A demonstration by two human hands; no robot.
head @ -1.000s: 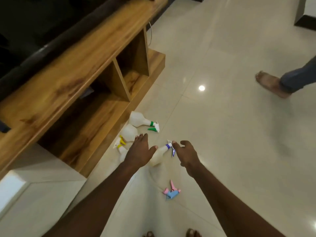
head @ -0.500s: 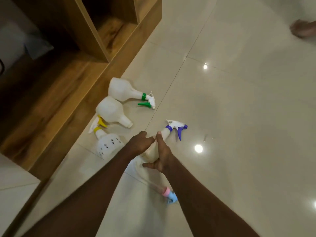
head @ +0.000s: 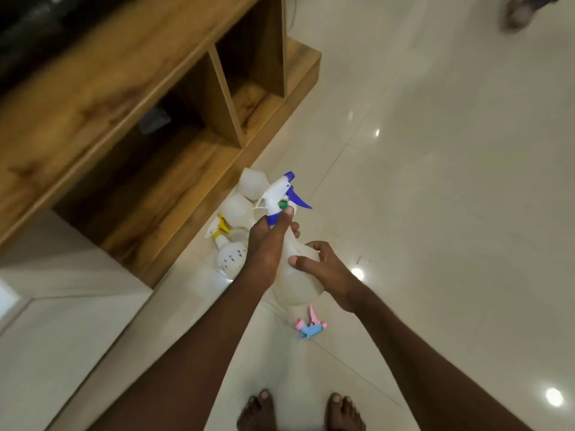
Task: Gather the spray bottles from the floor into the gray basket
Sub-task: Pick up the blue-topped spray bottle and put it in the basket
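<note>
Head view, looking down at a pale tiled floor beside a low wooden shelf unit that fills the upper left. Both bare hands are raised above the floor and hold one white spray bottle with a blue trigger, its nozzle pointing up and away from the person. The left hand wraps the bottle's neck just under the blue collar, its fingers curled tight around it. The right hand cups the round white body lower down, its fingers spread and pressed against the plastic. More bottles lie on the floor along the foot of the shelf unit, partly hidden behind the held bottle and the left hand: a white bottle with a yellow trigger lies on its side nearest the person, and two further white bottle bodies lie just beyond it, close together, with a small spot of green showing by the blue trigger. A pink and light blue spray head shows on the floor just below the held bottle, near the right wrist; the bottle it belongs to is mostly hidden. The person's bare feet stand at the bottom edge. Another person's foot, blurred, is at the top right corner. No gray basket is in view.
</note>
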